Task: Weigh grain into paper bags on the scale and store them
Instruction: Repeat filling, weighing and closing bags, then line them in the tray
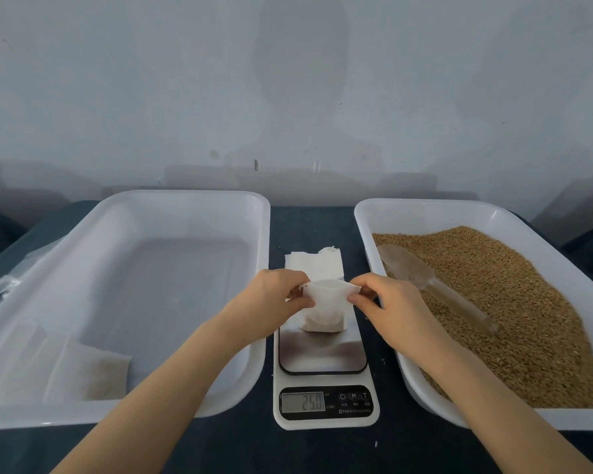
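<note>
A pale wall fills the upper half of the view, and below it lies a dark blue surface. On this surface stand two white plastic trays, well apart, with a gap between them. The left tray holds a few flat paper bags in its near left corner (one shows a brownish filling through the paper). The right tray is heaped with golden-brown grain, and a clear plastic scoop lies on the grain with its handle pointing toward the near right.

In the gap stands a white kitchen scale with a shiny platform; its display reads 25.0. Just beyond the scale lies a stack of empty white bags.

Both forearms reach in from the near edge. The left hand and the right hand meet over the scale, each pinching one top corner of a small white paper bag between thumb and fingers. The bag stands upright with its bottom on the far part of the platform, its mouth drawn sideways between the two hands.
</note>
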Demonstrator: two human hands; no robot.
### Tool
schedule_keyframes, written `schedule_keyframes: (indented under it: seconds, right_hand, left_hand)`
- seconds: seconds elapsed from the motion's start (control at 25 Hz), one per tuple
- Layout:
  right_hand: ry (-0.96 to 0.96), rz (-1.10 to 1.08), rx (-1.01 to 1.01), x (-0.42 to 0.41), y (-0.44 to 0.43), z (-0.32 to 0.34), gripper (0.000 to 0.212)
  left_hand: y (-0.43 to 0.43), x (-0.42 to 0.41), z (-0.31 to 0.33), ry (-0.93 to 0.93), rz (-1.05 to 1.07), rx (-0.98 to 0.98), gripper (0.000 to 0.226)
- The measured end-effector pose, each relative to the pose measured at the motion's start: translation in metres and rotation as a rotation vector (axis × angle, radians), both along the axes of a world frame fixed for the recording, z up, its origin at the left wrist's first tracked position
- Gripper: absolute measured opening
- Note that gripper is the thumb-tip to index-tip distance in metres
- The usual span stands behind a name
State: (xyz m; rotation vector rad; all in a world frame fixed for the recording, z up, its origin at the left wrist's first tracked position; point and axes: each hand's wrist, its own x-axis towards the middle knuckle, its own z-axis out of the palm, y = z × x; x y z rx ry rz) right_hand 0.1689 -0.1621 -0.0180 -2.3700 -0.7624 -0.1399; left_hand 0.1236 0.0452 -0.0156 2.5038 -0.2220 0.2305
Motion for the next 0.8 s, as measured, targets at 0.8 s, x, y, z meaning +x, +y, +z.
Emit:
schedule_keyframes:
  seconds: [0.8]
  right_hand:
    - [-0.001, 0.002, 0.008, -0.0005, 0.0, 0.0, 0.016]
  left_hand:
    - [0.0009, 0.001, -0.0023, -0.008, -0.007, 0.004, 0.015]
